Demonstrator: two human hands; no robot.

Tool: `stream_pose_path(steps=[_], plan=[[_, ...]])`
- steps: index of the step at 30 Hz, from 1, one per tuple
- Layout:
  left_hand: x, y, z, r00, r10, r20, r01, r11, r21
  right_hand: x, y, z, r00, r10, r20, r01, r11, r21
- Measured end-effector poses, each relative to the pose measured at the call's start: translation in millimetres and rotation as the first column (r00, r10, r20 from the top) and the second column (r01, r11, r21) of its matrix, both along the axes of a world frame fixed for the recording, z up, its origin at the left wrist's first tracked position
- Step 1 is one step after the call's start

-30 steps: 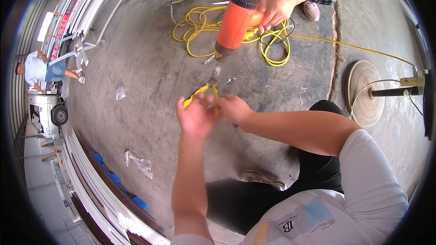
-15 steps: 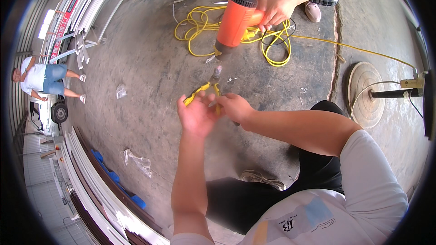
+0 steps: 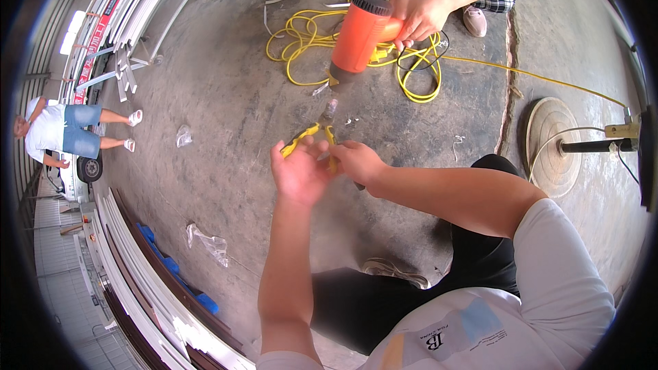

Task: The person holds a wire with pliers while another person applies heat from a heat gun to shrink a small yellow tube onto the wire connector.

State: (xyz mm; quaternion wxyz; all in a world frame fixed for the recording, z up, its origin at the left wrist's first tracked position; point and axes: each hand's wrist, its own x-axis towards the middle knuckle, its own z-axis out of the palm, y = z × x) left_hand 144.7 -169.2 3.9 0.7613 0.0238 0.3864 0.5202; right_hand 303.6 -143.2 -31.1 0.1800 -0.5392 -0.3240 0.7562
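A pair of pliers with yellow handles rests in my left hand, palm up, fingers curled around the grips. A small pale piece sits at the jaws. Close beside, my right hand is closed against the other yellow handle; a thin tool's dark end sticks out below it, the rest hidden by the fingers. Just above the piece, an orange heat gun points its dark nozzle down, held by a co-worker's hands.
A yellow extension cord lies coiled on the concrete floor beyond the heat gun. At right stands a round base with a pole. Long profiles lie at lower left, near plastic scraps. Another person stands at far left.
The heat gun and the pliers keep nearly the same positions in view, shifted very slightly right. The person at far left has moved a little closer. Both my hands keep their hold.
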Motion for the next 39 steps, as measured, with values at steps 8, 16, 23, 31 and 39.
stream_pose_path(steps=[8, 16, 23, 31, 39], plan=[[-1, 0, -4, 1.000, 0.001, 0.028, -0.002, 1.000, 0.023, 1, 1, -3, 1.000, 0.017, 0.026, -0.017, 0.999, 0.036], [2, 2, -2, 1.000, 0.009, 0.015, -0.009, 1.000, 0.007, 1, 2, -10, 1.000, 0.018, 0.021, -0.019, 0.998, 0.065], [4, 1, 1, 1.000, 0.011, 0.000, -0.011, 1.000, 0.007, 1, 2, -11, 1.000, 0.012, 0.000, -0.012, 0.999, 0.053], [3, 2, 0, 1.000, 0.014, 0.010, -0.014, 1.000, 0.009, 2, 3, -6, 0.999, 0.031, 0.010, -0.032, 0.999, 0.030], [5, 3, -1, 0.999, 0.037, 0.001, -0.037, 0.999, -0.008, 1, 5, -10, 1.000, 0.005, -0.008, -0.004, 1.000, 0.030]])
